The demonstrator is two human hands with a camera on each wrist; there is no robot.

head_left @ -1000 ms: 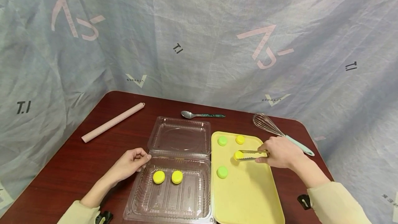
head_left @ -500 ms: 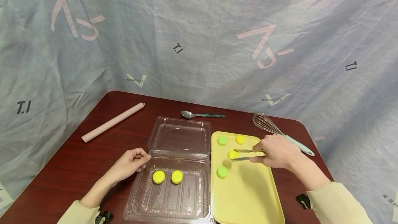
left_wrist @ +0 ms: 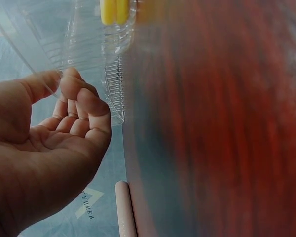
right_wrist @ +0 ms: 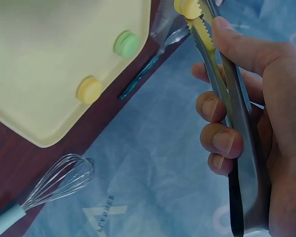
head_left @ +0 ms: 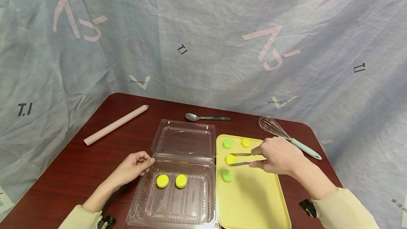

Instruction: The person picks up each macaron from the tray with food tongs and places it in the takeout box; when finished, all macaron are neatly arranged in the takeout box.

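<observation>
My right hand [head_left: 279, 155] grips metal tongs [right_wrist: 239, 128] over the yellow tray [head_left: 251, 204]. Between the tongs' serrated tips is a yellow macaron [head_left: 230, 159], held above the tray's left side. A green macaron [head_left: 227, 176] lies just in front of it. Toward the tray's far end sit another green macaron [head_left: 227, 144] and a yellow one [head_left: 246, 142]. Thumb and forefinger of my left hand [head_left: 133, 167] pinch the left rim of an opened clear plastic container [head_left: 194, 206]. In its base rest two yellow macarons [head_left: 162, 181], side by side.
The container's lid [head_left: 184, 139] lies folded back behind its base. At the back are a spoon [head_left: 206, 117] and a whisk [head_left: 287, 135], whose handle is near my right wrist. A pale pink rolling pin [head_left: 116, 124] lies at left. A grey cloth [head_left: 203, 45] hangs behind the table.
My right hand has moved left over the tray, carrying the tongs and the yellow macaron with it. The left hand stays at the container's rim.
</observation>
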